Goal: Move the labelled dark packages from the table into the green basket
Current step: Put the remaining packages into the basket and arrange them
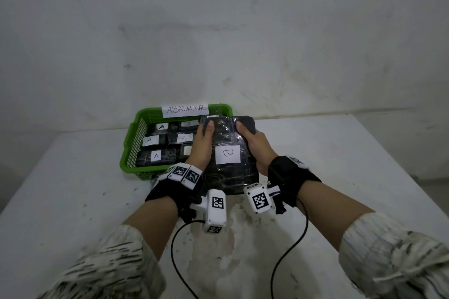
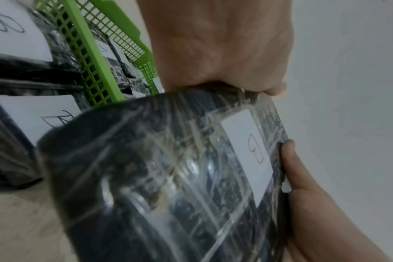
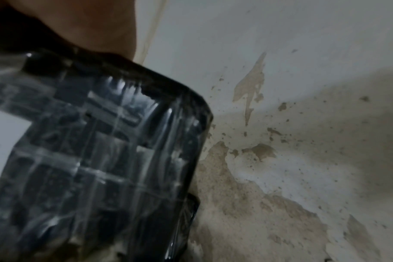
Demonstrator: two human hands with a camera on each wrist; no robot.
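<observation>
A: Holding the B package (image 1: 228, 153) from both sides: left hand (image 1: 202, 145) and right hand (image 1: 255, 145) each grip an edge, thumbs on top. It's off the table (image 1: 340, 177).
B: Basket?
A: Green basket (image 1: 131, 153) just left of it, touching or overlapping the left hand's side. Long axis runs away from the person.
B: Contents?
A: Several A packages (image 1: 156, 156), nearly full. More B packages (image 2: 34, 113) outside.

A dark package (image 1: 228, 153) is wrapped in glossy, crinkled clear film crossed by shiny tape strips, and a matt white paper label (image 1: 227, 154) is stuck on it. The green basket (image 1: 136, 138) is made of smooth moulded plastic with latticed walls. The desk (image 1: 340, 153) is coated in matt white paint, chipped to rough beige patches. Cuffs of woven, streaked cloth (image 1: 393, 257) are seen.
</observation>
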